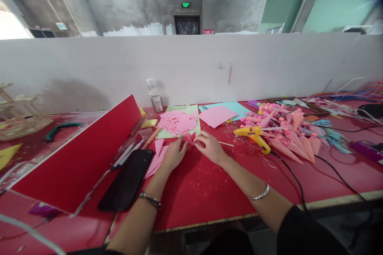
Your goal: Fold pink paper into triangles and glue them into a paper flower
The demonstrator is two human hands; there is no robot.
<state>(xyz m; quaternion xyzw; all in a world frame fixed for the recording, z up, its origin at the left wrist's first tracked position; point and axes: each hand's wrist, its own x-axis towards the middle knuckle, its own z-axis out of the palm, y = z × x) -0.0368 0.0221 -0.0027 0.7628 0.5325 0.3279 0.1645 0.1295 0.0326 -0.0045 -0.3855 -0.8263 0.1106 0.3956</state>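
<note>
Both hands meet over the red table (197,191), pinching a small folded pink paper piece (190,138) between them. My left hand (175,151) grips it from the left side, while the fingertips of my right hand (210,146) close on it from the right. Its exact shape is partly covered by the fingers. Just beyond the hands, a heap of pink paper pieces (179,122) lies on a pale green sheet (164,133). A thin pale stick (226,144) rests right of my right hand. Pink paper (155,163) lies beside my left wrist.
A black phone (127,179) and a leaning red board (80,159) stand left. To the right, a yellow glue gun (254,134) with a cord lies against a pile of pink paper cones (291,139). A clear bottle (154,97) stands by the white partition (191,67).
</note>
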